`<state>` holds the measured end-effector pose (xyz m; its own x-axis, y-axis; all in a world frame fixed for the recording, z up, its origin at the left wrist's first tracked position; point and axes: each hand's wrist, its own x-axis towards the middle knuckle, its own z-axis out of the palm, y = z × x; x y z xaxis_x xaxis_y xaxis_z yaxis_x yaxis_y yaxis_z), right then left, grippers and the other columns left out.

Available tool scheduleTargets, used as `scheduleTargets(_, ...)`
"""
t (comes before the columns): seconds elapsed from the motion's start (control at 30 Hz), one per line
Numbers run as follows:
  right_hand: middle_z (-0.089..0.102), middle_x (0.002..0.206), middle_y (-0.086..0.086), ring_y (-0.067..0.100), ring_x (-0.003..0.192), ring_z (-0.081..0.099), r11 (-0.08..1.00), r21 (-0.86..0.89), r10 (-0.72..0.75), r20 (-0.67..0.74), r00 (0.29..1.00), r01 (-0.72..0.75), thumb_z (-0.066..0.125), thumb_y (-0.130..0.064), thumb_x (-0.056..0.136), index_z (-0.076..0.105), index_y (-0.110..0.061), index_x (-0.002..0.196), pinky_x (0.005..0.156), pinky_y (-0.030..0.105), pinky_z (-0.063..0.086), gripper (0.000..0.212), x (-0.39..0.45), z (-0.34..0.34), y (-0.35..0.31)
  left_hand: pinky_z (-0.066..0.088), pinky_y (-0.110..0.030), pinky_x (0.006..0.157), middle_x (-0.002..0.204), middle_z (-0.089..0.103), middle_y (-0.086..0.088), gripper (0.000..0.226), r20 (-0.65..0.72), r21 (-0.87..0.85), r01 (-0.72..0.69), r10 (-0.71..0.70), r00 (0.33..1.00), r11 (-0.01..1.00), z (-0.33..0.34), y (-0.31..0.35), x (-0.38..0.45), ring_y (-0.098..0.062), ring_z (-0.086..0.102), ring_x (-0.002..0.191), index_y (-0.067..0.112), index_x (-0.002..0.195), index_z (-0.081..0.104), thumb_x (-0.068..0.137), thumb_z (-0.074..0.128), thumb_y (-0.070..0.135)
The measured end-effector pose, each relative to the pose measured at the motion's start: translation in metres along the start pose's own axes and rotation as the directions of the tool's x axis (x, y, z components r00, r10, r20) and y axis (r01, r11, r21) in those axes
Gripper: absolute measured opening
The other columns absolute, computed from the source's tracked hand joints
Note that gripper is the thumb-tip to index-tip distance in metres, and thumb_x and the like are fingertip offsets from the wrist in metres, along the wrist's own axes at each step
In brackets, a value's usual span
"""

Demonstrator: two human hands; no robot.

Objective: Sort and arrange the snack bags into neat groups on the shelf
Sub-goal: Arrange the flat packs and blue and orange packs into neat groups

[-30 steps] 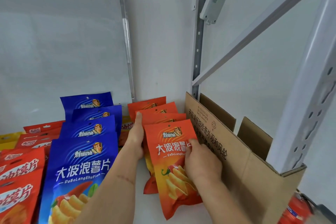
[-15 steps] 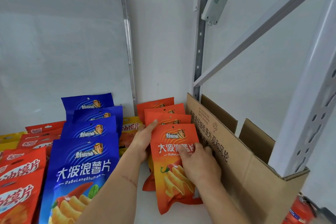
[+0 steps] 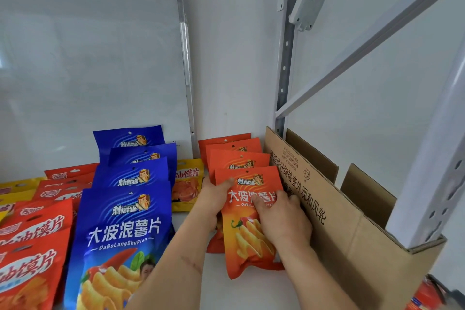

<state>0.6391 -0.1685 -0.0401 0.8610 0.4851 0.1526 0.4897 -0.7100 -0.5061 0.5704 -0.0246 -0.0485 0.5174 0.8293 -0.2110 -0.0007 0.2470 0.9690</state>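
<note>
A row of orange chip bags (image 3: 236, 156) stands at the right of the shelf, next to a cardboard box. My left hand (image 3: 214, 199) pinches the top left edge of the front orange bag (image 3: 249, 239), thumb on its face. My right hand (image 3: 281, 219) holds the same bag from the right, thumb on the print and fingers at the edge by the box. Left of them stands a row of blue chip bags (image 3: 120, 229). Red bags (image 3: 32, 259) fill the far left. A yellow bag (image 3: 187, 178) lies between the blue and orange rows.
An open cardboard box (image 3: 352, 229) stands against the orange row on the right. A white shelf upright (image 3: 432, 184) rises in front of it. The white shelf floor (image 3: 251, 294) shows below the front bag. A red object (image 3: 422, 297) sits low at the right.
My left hand came forward from the back orange bags to the front bag's top left edge. My right hand slid up over the bag's face. The front bag shifted back toward the row.
</note>
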Motion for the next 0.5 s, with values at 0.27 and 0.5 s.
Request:
scheduleTargets(0.27,0.05,0.122,0.006,0.026,0.105,0.06,0.993,-0.11,-0.055,-0.038,0.998,0.051,0.03,-0.07,0.092,0.05,-0.019,0.127,0.073,0.034,0.044,0.065,0.007,-0.003,-0.001,0.055,-0.03,0.062,0.129,0.063,-0.011,0.062,-0.11,0.225,-0.086,0.113,0.987,0.971,0.007,0.006,-0.013,-0.023,0.067,0.093,0.013,0.146,0.035,0.097,0.065,0.036)
scheduleTargets(0.5,0.047,0.131,0.008,0.029,0.12,0.045,0.974,-0.189,-0.154,-0.165,0.974,0.122,0.037,-0.063,0.094,0.053,-0.017,0.127,0.091,0.041,0.044,0.059,0.003,-0.009,-0.016,0.054,-0.046,0.097,0.131,0.058,-0.001,0.047,-0.08,0.596,-0.27,0.391,0.917,0.756,-0.02,0.03,-0.032,-0.026,0.06,0.118,0.018,0.133,0.05,0.095,0.057,0.045)
